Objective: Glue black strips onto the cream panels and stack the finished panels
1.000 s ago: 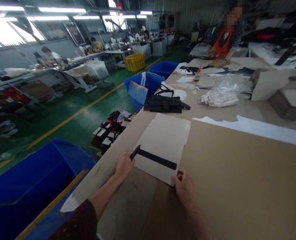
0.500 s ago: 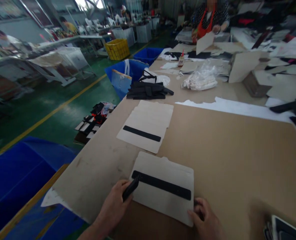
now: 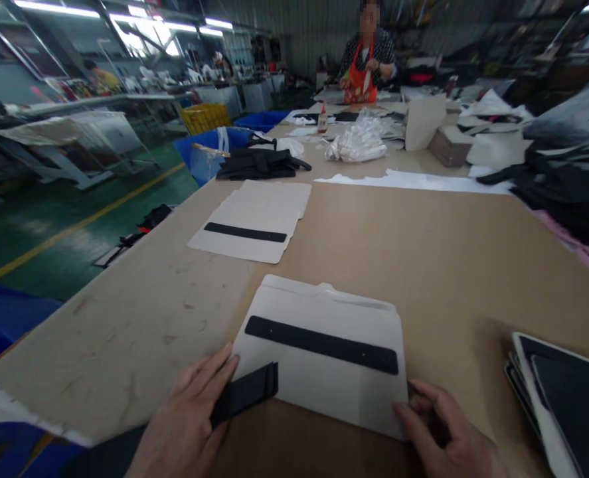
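In front of me a pale grey board (image 3: 324, 392) lies on the brown-covered table, with a black strip (image 3: 319, 344) running across it. My left hand (image 3: 187, 408) is closed around a few stacked black strips (image 3: 249, 393), its fingertips at the board's left edge. The strips' ends rest over the board's near left part, and a dark length shows beyond the hand at lower left. My right hand (image 3: 448, 425) pinches the board's near right corner between thumb and fingers. Farther off lies another pale board (image 3: 269, 202) bearing a similar black strip (image 3: 244, 232).
A stack of dark-faced panels (image 3: 573, 405) sits at the near right. Black fabric pieces (image 3: 568, 192) pile up along the right edge. Beyond the boards are black straps (image 3: 259, 163), a plastic bag (image 3: 358, 139) and a glue bottle (image 3: 323, 118). A person in a red apron (image 3: 361, 76) stands at the far end.
The view has tilted up and turned right. My left hand has rolled over, palm down, and the strips' tip has come off the strip on the board to a lower spot. The right hand keeps its pinch.
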The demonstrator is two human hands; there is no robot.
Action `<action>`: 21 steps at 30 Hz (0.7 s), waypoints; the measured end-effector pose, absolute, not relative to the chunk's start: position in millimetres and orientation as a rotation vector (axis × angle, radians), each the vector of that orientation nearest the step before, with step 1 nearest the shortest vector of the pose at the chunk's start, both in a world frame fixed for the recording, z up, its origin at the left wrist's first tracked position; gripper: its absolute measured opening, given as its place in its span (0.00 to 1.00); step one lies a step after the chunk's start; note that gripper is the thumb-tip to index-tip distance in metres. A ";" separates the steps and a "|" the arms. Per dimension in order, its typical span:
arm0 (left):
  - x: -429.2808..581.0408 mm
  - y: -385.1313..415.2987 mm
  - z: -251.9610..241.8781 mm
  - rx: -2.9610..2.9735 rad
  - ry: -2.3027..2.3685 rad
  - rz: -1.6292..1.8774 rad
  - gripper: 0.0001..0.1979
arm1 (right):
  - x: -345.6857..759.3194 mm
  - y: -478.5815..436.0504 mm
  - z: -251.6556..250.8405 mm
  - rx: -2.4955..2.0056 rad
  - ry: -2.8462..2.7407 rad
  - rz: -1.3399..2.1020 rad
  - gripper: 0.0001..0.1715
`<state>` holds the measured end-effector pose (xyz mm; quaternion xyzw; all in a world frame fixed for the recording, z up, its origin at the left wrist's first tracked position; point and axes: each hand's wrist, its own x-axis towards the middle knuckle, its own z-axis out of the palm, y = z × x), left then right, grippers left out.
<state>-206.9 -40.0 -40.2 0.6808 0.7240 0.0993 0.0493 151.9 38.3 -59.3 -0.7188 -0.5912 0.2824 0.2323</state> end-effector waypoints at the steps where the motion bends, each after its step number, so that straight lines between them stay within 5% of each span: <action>1: -204.1 -39.9 -39.9 2.086 2.197 0.327 0.33 | 156.0 38.6 -59.7 -1.959 -1.651 0.801 0.22; 21: -166.7 -106.5 -28.5 2.075 2.080 0.449 0.28 | 183.8 -31.5 -48.6 -1.724 -1.854 0.702 0.17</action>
